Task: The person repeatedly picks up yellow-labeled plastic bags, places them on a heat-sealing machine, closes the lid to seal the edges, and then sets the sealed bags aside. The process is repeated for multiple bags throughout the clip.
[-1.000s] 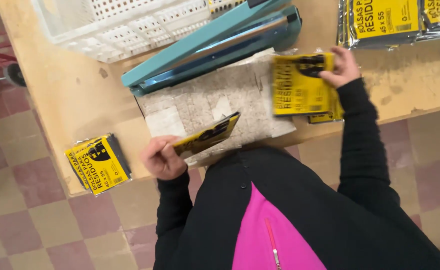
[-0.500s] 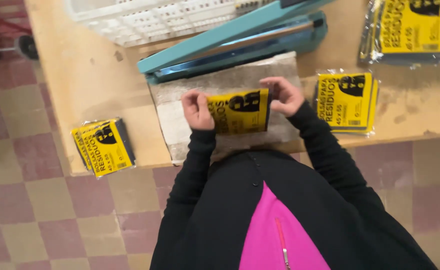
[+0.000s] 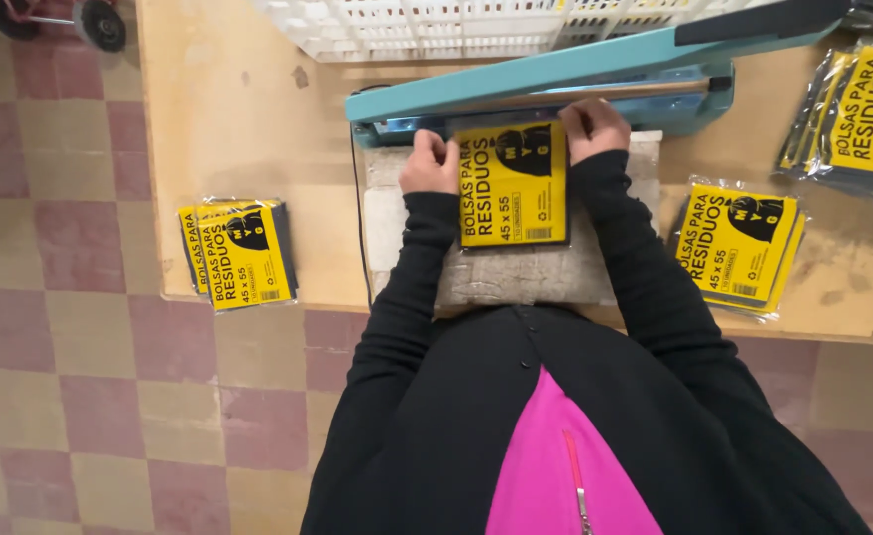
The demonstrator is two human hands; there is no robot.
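Yellow-labelled packet (image 3: 512,184) is held flat at both side edges, its top edge tucked under the teal sealer's (image 3: 555,79) raised arm. The left hand (image 3: 430,164) and right hand (image 3: 595,129) each keep a closed grip on it. More packets (image 3: 739,248) lie right of the sealer on the desk (image 3: 248,119).

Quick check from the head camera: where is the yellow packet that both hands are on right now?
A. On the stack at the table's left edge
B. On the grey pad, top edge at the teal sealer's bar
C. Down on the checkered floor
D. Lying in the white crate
B: the yellow packet lies on the grey pad, left hand and right hand pressing its top edge against the teal sealer.
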